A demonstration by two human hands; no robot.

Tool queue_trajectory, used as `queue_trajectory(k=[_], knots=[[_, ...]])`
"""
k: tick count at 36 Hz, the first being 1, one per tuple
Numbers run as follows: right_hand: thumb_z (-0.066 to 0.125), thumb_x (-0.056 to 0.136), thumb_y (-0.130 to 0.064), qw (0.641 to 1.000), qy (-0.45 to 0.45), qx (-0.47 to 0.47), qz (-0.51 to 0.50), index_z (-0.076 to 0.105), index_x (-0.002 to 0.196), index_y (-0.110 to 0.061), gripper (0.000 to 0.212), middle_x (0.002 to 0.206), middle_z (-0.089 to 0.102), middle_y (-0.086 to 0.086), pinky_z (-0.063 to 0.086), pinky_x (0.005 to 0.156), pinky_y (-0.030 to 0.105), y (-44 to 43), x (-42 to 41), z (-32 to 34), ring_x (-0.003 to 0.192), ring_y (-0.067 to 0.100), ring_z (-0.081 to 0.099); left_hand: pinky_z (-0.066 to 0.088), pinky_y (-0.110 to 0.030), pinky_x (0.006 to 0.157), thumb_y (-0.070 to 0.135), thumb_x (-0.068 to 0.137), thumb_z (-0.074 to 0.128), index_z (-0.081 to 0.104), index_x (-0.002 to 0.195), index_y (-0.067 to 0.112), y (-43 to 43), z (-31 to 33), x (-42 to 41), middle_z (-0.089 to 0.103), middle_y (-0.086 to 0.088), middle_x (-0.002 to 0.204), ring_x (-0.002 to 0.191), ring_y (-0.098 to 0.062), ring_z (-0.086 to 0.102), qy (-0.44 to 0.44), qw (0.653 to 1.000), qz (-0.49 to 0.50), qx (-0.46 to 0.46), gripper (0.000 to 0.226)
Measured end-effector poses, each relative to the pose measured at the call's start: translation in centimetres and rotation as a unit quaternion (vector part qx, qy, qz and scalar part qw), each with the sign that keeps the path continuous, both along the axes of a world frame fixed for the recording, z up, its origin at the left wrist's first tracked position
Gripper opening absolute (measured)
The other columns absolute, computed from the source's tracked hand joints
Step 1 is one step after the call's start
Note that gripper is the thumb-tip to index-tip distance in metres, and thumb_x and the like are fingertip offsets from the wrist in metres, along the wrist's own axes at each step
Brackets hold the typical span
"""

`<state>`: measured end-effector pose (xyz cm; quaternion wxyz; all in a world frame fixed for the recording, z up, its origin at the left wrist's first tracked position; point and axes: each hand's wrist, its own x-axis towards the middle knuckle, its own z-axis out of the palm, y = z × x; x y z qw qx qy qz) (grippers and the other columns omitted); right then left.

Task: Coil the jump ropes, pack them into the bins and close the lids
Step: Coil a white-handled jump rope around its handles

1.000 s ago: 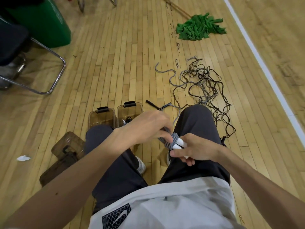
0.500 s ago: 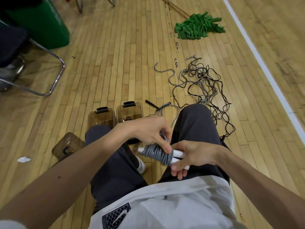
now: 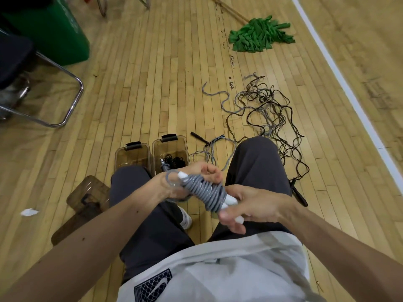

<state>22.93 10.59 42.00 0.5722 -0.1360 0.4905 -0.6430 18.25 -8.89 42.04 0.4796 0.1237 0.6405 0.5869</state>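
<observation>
Far left of frame: green bin [image 3: 54, 29] and chair frame [image 3: 72, 99] along upper left edge, w/ open wood floor [image 3: 141, 83] between them and the centre. Paper scrap [image 3: 29, 212] lies alone at left. Two lids [image 3: 87, 199] on the floor lower left, stacked/overlapping, partly under the left knee.

Centre: two clear bins [image 3: 133, 155], both open, side by side and touching; left one looks empty, right one [image 3: 170, 151] has a dark coiled rope + grey bit inside.

Left hand [image 3: 181, 184] grip: fingers curled round the upper end of the grey jump rope [image 3: 207, 192], a loose loop hanging over the wrist side. Right hand [image 3: 248, 205] grip pinched on the white handle end [image 3: 230, 201]. Coil sits mid-frame above the lap, tilted upper left to lower right.

Right: tangled rope pile [image 3: 268, 114] on floor, trailing past the right knee; green mop [image 3: 259, 35] upper right; white court line [image 3: 349, 88] near the right edge.

Vs 0.5 s ago: coil tipped more upright, left hand shifted from over it to behind; right bin's contents now exposed.
</observation>
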Motion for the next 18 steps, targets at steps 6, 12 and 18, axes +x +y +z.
queue_trajectory(k=[6, 12, 18], knots=[[0.024, 0.105, -0.054, 0.994, -0.059, -0.001, -0.093, 0.051, 0.122, -0.018, 0.048, 0.061, 0.063, -0.006, 0.042, 0.041, 0.02, -1.1, 0.2, 0.5, 0.039, 0.007, 0.048, 0.031, -0.015, 0.039, 0.065, 0.055, 0.086, 0.068, 0.08, 0.02, -0.6, -0.5, 2.4, 0.054, 0.007, 0.056, 0.042, -0.002, 0.042, -0.067, 0.992, 0.11, 0.017, 0.054], [0.051, 0.091, -0.058, 0.978, -0.077, 0.057, -0.183, 0.056, 0.117, -0.009, 0.056, 0.058, 0.047, 0.009, 0.039, 0.04, 0.023, -0.2, -0.3, -0.9, 0.039, 0.017, 0.044, 0.025, -0.019, 0.04, 0.017, 0.108, 0.039, 0.055, 0.097, 0.012, -0.9, -1.5, 3.0, 0.049, 0.002, 0.063, 0.047, -0.008, 0.037, -0.082, 0.982, 0.155, -0.074, 0.02], [0.05, 0.096, -0.056, 0.971, 0.005, 0.125, -0.202, 0.059, 0.107, -0.005, 0.053, 0.061, 0.05, 0.011, 0.041, 0.044, 0.025, 0.1, -0.6, -1.0, 0.042, 0.019, 0.046, 0.038, -0.02, 0.047, 0.024, 0.109, 0.037, 0.057, 0.096, 0.025, -0.3, -1.1, 3.8, 0.049, 0.0, 0.062, 0.052, -0.01, 0.044, 0.051, 0.981, 0.1, -0.161, 0.023]])
